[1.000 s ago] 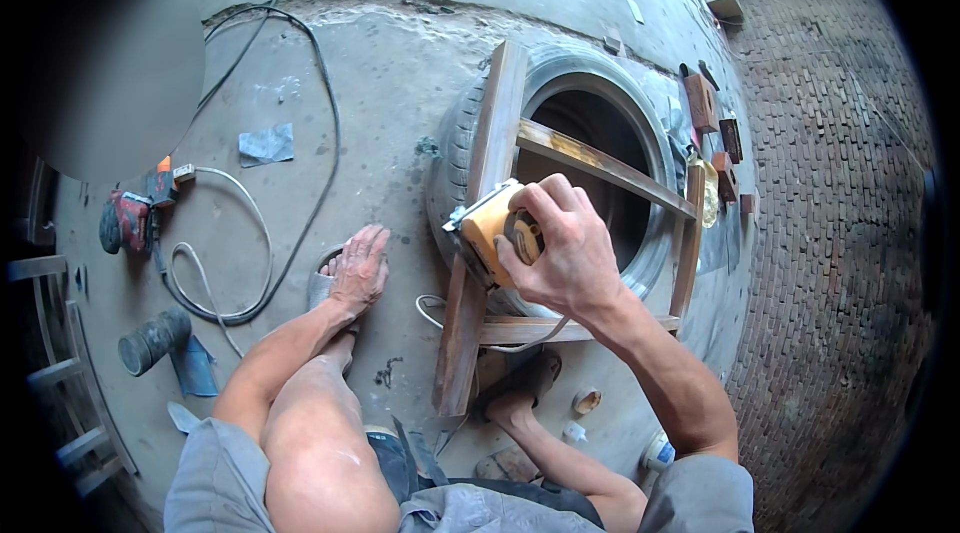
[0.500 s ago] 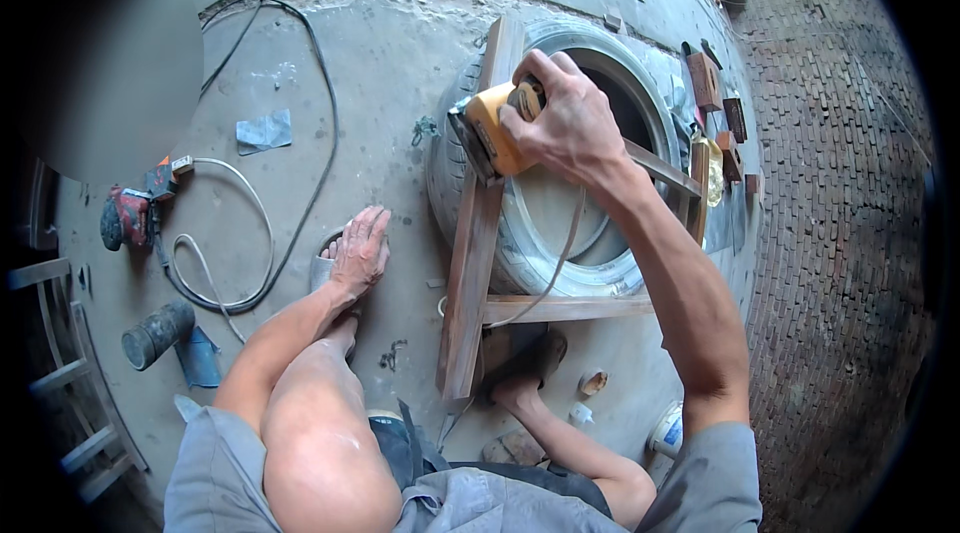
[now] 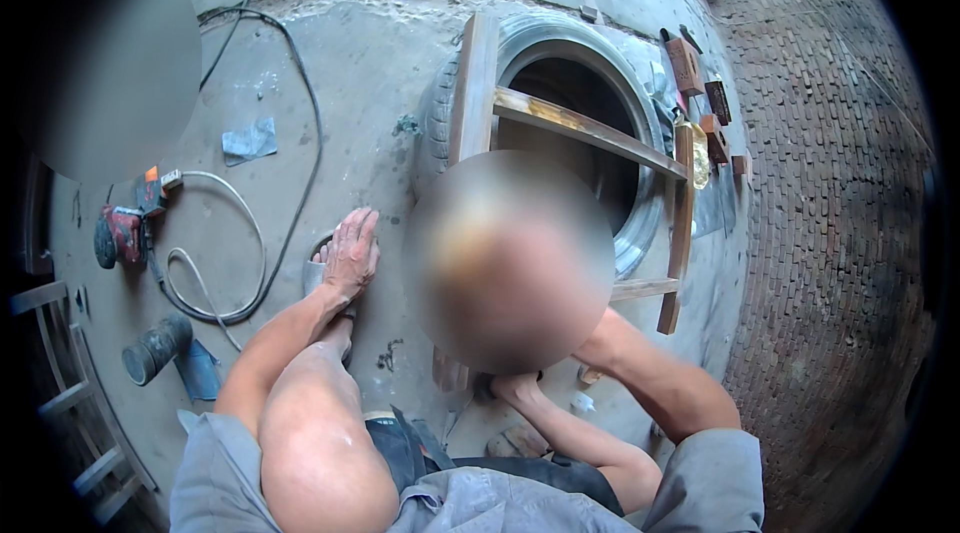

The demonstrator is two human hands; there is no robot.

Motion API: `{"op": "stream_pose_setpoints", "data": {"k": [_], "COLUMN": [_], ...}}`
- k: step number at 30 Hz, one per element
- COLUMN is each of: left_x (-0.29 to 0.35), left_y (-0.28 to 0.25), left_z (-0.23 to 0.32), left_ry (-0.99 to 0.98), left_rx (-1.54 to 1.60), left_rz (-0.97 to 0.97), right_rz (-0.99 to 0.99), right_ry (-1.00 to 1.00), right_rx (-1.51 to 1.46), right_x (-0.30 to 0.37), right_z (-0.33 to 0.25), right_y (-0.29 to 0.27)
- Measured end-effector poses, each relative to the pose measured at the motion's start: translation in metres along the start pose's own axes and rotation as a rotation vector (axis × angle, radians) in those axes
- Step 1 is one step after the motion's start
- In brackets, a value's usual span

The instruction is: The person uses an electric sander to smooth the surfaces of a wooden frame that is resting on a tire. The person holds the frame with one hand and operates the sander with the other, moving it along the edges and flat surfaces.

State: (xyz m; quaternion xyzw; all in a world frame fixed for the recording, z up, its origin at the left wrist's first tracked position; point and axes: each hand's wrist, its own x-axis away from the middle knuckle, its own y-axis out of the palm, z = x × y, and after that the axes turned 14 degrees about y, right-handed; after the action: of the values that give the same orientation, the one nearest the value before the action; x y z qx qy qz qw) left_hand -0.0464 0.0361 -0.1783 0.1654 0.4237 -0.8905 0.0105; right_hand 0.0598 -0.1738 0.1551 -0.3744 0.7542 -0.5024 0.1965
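Observation:
My right hand [image 3: 545,268] is over the near part of the left beam of a wooden frame [image 3: 590,136]. A round blur covers the hand, so its fingers do not show. Beside it is the yellow patch of the sander [image 3: 462,248], which that hand grips plainly in the earlier frame. Lying on a tyre [image 3: 632,233], the frame has two long members joined by crosspieces. My left hand [image 3: 350,255] rests over my left foot in its grey sandal, fingers stretched out and holding nothing.
To the left lie a red-and-black power tool [image 3: 125,236], a looped cable [image 3: 316,123], a blue-grey sheet [image 3: 249,141] and a dark cylinder [image 3: 158,348]. Several bricks [image 3: 685,66] line the far right, near the brick surface [image 3: 820,183]. A wooden rack [image 3: 68,398] stands lower left.
My right hand has moved nearer to me along the left beam, with the yellow sander. The frame's middle crosspiece is now uncovered. My left hand stays at the foot.

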Motion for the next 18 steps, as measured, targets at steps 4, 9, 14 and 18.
{"op": "stream_pose_setpoints", "data": {"k": [4,9,14,18], "left_x": [-0.003,-0.001,0.001,0.001], "left_y": [0.001,-0.002,0.002,0.000], "left_z": [0.001,-0.001,-0.003,-0.002], "left_ry": [0.013,0.017,0.013,0.005], "left_rx": [0.021,0.015,0.030,0.042], "left_rz": [0.007,-0.015,-0.020,-0.037], "right_rz": [0.294,0.187,0.226,0.252], "right_ry": [-0.184,0.599,0.788,0.920], "right_rx": [0.592,0.148,0.208,0.207], "right_x": [-0.060,-0.142,-0.154,-0.135], "right_z": [0.028,0.040,0.078,0.123], "right_y": [-0.020,-0.036,-0.057,-0.074]}}
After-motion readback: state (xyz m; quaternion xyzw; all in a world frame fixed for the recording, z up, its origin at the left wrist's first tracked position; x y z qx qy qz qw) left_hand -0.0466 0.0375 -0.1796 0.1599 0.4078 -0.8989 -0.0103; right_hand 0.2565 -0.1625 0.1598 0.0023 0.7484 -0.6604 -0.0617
